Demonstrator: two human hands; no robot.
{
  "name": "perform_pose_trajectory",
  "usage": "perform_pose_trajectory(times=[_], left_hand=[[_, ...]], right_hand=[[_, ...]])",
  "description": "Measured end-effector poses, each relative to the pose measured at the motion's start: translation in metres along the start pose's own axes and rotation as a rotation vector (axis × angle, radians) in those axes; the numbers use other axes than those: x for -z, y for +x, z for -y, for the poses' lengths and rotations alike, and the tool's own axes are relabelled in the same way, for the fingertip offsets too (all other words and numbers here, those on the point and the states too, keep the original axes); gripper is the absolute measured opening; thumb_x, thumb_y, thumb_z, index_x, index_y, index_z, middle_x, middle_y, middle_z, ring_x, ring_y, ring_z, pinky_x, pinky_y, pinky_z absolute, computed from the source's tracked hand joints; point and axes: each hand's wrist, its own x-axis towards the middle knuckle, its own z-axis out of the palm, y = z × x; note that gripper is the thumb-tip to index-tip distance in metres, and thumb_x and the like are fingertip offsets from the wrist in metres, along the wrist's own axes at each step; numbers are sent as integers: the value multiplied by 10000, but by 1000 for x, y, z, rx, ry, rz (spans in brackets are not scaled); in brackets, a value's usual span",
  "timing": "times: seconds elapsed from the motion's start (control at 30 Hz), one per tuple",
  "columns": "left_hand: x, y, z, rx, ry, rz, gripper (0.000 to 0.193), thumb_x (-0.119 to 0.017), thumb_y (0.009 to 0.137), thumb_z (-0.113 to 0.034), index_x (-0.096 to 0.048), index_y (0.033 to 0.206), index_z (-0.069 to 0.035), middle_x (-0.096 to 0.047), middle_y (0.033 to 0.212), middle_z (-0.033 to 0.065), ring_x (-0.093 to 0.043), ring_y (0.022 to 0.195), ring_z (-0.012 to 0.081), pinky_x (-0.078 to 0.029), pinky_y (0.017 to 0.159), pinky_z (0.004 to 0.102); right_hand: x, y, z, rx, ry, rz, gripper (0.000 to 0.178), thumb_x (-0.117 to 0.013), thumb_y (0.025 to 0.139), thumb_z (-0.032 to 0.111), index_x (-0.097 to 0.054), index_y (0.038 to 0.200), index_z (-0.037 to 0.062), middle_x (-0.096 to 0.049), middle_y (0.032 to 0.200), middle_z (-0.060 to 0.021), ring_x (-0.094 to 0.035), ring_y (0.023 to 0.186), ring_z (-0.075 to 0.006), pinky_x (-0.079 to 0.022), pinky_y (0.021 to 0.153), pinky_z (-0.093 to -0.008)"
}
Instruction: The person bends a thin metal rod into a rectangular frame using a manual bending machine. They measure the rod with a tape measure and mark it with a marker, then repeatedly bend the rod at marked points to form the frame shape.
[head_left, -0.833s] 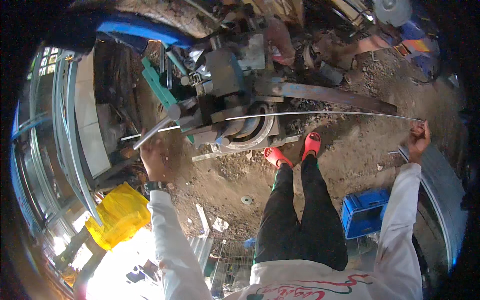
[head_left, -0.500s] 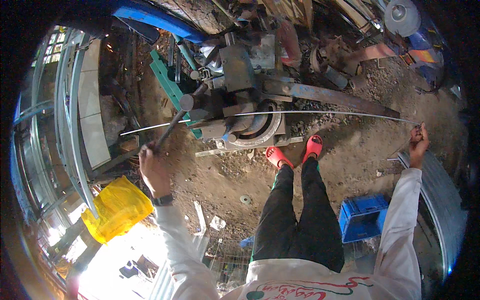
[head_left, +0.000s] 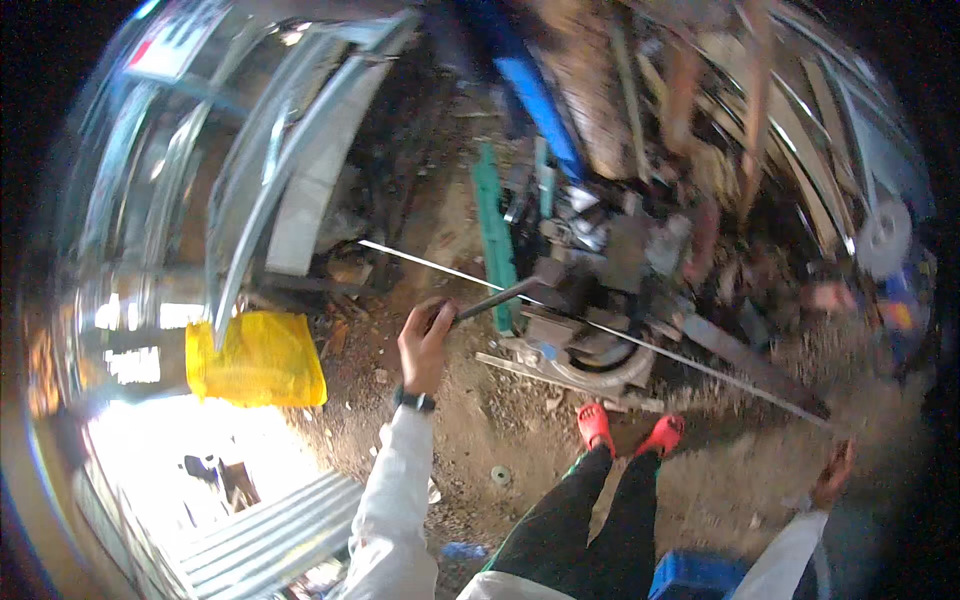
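Observation:
A long thin metal rod passes through a heavy dark vise on a round base. My left hand is closed around the grip of the vise's dark crank handle, which slants up toward the vise. To the left of the vise, the rod's free end sticks out past the handle. At the far right, my right hand is at the rod's other end with its fingers closed on it; motion blurs it somewhat.
A yellow sack hangs at the left by metal frames. A green metal bar lies behind the handle. My feet in red sandals stand close to the vise. A blue crate sits at the lower edge, by my right arm.
My view has turned left, so the vise, rod and sack appear shifted and tilted. Both hands keep their holds; the handle's angle to the rod looks about the same.

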Motion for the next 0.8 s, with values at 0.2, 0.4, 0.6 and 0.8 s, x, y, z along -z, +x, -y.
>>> perform_pose_trajectory(times=[0.2, 0.4, 0.6, 0.8], left_hand=[[-26, 99, 21, -67, -120, -124, 251, -671, 925, -208, -668, 1041, 15, -679, 939, 53, -593, 857, 127, -479, 781, 294], [-28, 52, 20, -121, -121, -258, 296, -662, 923, -259, -637, 962, 33, -668, 838, 50, -559, 756, 135, -475, 691, 325], [-19, -34, 26, 184, -205, -117, 300, -678, 926, -292, -626, 934, 3, -596, 791, -14, -514, 744, 75, -429, 658, 256], [-13, -96, 15, 124, -353, -237, 318, -698, 911, -286, -622, 1003, 9, -625, 799, 33, -560, 750, 115, -460, 704, 263]], right_hand=[[-93, -10, 106, -425, -75, -218, 465, -525, 985, 429, -562, 1267, 61, -620, 1137, -65, -557, 761, -172, -462, 668, -333], [-152, -9, 167, -381, -228, -206, 495, -522, 986, 432, -524, 1320, 67, -588, 1193, -71, -540, 843, -191, -453, 734, -350], [-211, 1, 198, -365, -291, -146, 524, -524, 987, 435, -482, 1361, 70, -551, 1245, -64, -520, 954, -192, -440, 817, -349], [-228, 10, 203, -345, -311, -68, 558, -527, 987, 437, -440, 1401, 73, -514, 1297, -57, -499, 1066, -194, -426, 899, -348]])
